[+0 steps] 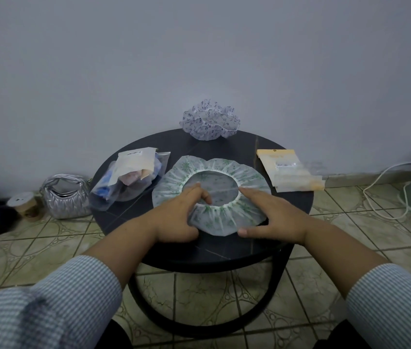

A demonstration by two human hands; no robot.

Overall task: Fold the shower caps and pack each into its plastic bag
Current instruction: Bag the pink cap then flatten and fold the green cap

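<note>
A green-patterned shower cap [224,170] lies spread flat, opening up, in the middle of the round black table [224,250]. My left hand [179,215] grips its near-left rim, fingers curled into the elastic opening. My right hand [272,212] presses flat on the near-right rim, fingers apart. A crumpled purple-patterned shower cap [209,120] sits at the table's far edge. A flat empty plastic bag with a yellow card [290,171] lies on the right. On the left lie packed plastic bags [128,177] holding folded caps.
The table stands against a plain wall on a tiled floor. A silver quilted handbag [65,197] and a paper cup [25,206] are on the floor at left. A white cable [386,187] runs along the floor at right.
</note>
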